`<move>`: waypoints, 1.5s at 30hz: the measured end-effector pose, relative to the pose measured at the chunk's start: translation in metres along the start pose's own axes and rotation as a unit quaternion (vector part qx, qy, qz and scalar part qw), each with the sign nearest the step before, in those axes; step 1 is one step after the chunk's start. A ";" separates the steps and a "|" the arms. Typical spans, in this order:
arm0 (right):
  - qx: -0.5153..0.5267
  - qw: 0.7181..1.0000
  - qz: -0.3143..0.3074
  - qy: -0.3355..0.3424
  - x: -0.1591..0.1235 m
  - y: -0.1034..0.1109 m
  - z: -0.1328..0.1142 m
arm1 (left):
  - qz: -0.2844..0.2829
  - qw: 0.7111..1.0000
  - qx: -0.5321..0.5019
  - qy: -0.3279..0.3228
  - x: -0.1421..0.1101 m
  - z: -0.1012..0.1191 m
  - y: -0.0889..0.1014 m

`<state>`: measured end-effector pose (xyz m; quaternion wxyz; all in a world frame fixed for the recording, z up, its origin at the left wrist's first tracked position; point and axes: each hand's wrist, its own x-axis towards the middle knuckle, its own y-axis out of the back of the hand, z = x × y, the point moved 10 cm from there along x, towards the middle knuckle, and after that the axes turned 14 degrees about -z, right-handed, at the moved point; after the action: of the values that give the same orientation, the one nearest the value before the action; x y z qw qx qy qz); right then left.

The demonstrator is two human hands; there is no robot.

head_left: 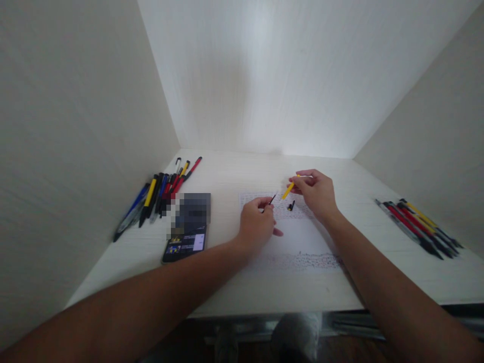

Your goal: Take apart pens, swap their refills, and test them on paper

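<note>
My left hand [257, 221] is closed in a pinch on a thin, dark pen refill [273, 198], whose pale end points up and to the right. To its right, my right hand [314, 193] pinches a yellow pen barrel [288, 190], tilted with its lower end toward the refill. The two pieces are apart. Below the barrel, small black pen parts [291, 205] lie on a white sheet of paper [295, 237] covered in bands of handwriting. My left hand and forearm hide part of that sheet.
At the left wall lies a loose row of several pens [151, 194] in mixed colours. Beside them rests a phone [185, 247] with a lit screen, partly pixelated. Another group of pens [419, 227] lies at the right. Panels enclose the white desk [227, 174] on three sides.
</note>
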<state>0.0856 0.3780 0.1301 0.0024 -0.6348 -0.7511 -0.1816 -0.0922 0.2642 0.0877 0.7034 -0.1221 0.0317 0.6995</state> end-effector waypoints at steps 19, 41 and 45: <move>-0.083 0.990 0.076 0.090 -0.004 0.023 -0.019 | -0.005 1.000 0.005 -0.015 0.000 0.003 -0.003; -0.362 0.932 0.023 -0.011 0.002 0.024 -0.010 | -0.008 0.998 0.033 -0.057 0.001 0.004 -0.003; -0.427 0.903 -0.034 -0.025 0.000 0.013 -0.009 | -0.010 0.997 0.040 -0.065 0.001 0.004 -0.003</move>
<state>0.0956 0.3773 0.1420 -0.2939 -0.5531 -0.6227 -0.4690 -0.0899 0.2657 0.0919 0.7155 -0.0484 0.0125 0.6969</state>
